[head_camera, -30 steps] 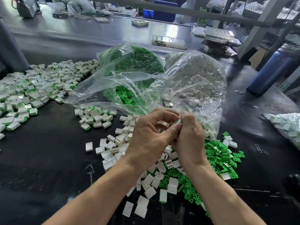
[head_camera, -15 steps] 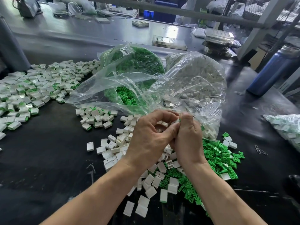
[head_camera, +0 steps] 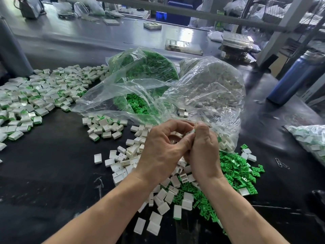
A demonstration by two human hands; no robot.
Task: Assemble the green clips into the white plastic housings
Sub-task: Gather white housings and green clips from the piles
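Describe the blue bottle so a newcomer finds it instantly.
Start at the two clear bags mid-table, then look right to the table's far right edge. The blue bottle stands there, tall, cylindrical, with a pale cap, the only dark blue thing by the bags.

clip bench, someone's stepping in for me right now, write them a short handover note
Left hand and right hand: fingertips meet and pinch a small white part; its seating is hidden.
Supplies: loose white housings and loose green clips lie under the hands; open bags of clips and housings sit behind.
Done: big pile of finished pieces far left.
Left: finish this piece, then work through the loose parts and both bags.
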